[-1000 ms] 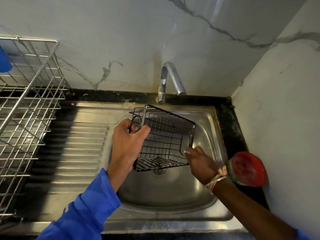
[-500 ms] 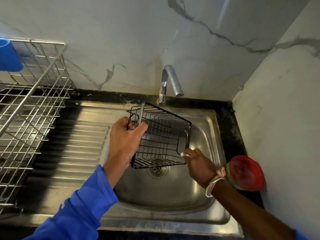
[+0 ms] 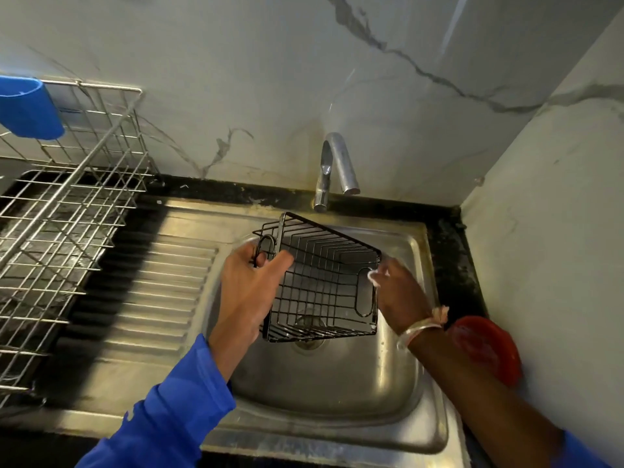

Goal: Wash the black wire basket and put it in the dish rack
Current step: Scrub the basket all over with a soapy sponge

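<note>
left hand (image 3: 250, 292) clamps the tilted black wire basket (image 3: 324, 285); right hand (image 3: 400, 292) touches its side, grip unclear.

Dim overall, glare on sink (image 3: 418, 393) steel, right hand (image 3: 396, 292) motion-blurred, wide-angle bending at edges, dark shadow across drainboard (image 3: 162, 298).

Blue sleeves (image 3: 162, 420) — a pale wristband (image 3: 420, 332) on the right wrist.

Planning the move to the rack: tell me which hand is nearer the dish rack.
Left. The left hand grips the black wire basket on the side facing the dish rack; the right hand is at the basket's far side, over the sink.
</note>
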`<state>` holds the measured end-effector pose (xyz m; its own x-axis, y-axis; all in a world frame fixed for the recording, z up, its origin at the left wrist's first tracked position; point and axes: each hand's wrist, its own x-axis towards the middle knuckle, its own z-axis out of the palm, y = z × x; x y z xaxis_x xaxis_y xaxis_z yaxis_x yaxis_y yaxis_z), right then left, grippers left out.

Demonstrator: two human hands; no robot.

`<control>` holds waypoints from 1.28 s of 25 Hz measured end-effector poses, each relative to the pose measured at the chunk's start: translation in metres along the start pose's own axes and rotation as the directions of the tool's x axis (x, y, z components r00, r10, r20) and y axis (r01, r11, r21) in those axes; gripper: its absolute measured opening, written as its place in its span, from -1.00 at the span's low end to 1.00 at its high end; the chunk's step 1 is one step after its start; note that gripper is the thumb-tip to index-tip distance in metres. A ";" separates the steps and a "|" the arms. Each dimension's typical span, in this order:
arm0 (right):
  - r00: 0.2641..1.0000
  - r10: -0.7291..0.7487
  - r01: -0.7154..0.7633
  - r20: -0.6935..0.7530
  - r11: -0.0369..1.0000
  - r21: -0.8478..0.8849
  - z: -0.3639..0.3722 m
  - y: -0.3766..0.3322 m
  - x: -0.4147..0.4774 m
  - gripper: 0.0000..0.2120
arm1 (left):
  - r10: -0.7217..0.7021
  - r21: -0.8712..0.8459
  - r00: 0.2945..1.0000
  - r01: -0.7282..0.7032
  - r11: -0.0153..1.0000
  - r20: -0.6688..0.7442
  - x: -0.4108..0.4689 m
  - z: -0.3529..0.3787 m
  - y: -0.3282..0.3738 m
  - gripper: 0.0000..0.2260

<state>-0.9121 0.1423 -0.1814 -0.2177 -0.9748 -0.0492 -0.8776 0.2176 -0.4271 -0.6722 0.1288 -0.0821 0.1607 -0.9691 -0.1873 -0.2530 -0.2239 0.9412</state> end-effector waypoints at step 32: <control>0.533 0.836 -0.195 0.126 -0.023 0.981 -0.002 -0.072 0.048 -0.83 | -0.380 -0.228 0.918 0.397 0.889 0.116 -0.006 -0.001 -0.051 -0.33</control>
<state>-0.8602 0.0799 -0.1513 -0.7964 -0.3441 -0.4973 0.4817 0.1362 -0.8657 -0.6590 0.1459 -0.1287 0.1331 -0.8163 -0.5622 0.0561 -0.5601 0.8265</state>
